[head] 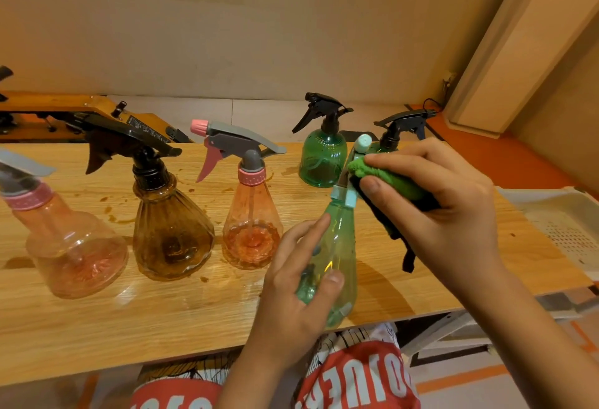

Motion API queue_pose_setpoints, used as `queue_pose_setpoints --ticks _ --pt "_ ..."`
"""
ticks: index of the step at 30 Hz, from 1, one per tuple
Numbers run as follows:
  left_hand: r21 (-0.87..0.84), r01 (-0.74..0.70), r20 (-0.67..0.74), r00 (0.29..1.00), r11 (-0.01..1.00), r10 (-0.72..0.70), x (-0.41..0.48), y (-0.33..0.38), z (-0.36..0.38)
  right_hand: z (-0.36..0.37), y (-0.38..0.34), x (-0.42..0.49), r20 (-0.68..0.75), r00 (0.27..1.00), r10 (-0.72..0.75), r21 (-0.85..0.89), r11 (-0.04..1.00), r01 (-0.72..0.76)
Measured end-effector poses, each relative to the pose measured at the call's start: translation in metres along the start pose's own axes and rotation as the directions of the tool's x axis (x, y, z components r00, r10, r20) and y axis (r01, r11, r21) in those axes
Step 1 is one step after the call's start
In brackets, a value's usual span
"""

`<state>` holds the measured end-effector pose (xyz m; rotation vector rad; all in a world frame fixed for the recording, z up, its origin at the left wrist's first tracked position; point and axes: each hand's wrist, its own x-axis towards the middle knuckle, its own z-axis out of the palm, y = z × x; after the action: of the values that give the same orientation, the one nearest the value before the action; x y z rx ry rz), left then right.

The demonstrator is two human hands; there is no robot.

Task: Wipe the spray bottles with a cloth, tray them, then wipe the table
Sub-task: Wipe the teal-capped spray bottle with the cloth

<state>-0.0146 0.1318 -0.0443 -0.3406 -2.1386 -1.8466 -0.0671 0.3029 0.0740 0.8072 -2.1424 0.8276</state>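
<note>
The bottle (341,240) was held in the left grip (291,295), cloth (390,181) in the right grip (453,214); it could be knocked loose by hard rubbing.

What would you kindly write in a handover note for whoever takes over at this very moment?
Left hand holds the light green bottle tilted at the front edge of the table. Right hand grips the green cloth against its spray head.
Standing on the table: far-left pink bottle, brown bottle, middle pink bottle, rear green bottle, and a black-topped bottle partly hidden behind the right hand.
Done: no bottle shows in the visible part of the tray.
Left: finish this wipe, do and tray the rest, then wipe off the brown spots.
</note>
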Motion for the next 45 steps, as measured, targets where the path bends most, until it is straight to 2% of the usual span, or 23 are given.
queue_pose_setpoints --ticks 6,14,18,28,38,45 --pt "-0.019 0.014 0.012 1.000 1.000 -0.014 0.000 -0.005 -0.002 0.001 0.004 -0.005 -0.004 0.999 0.045 0.024 0.999 -0.045" --pt "-0.135 0.188 0.082 0.981 0.973 -0.178 0.001 -0.003 -0.002 -0.006 0.005 -0.002 -0.020 0.998 0.062 0.046 0.997 -0.061" --pt "-0.063 0.151 0.062 0.987 0.986 -0.148 0.001 -0.004 -0.003 -0.014 0.004 -0.001 -0.034 0.999 0.040 0.038 0.999 -0.039" --pt "-0.035 0.121 0.009 0.993 0.992 -0.121 0.000 -0.001 -0.002 -0.016 0.006 -0.002 -0.031 0.998 0.055 0.017 0.998 -0.055" --pt "-0.093 0.059 0.061 0.997 0.994 -0.053 -0.002 -0.003 -0.006 -0.014 0.005 -0.004 -0.039 0.996 0.075 0.018 0.997 -0.074" --pt "-0.152 0.084 0.057 0.995 0.985 -0.076 -0.001 -0.003 -0.005 -0.013 0.004 -0.006 -0.044 0.998 0.053 0.032 0.998 -0.052"
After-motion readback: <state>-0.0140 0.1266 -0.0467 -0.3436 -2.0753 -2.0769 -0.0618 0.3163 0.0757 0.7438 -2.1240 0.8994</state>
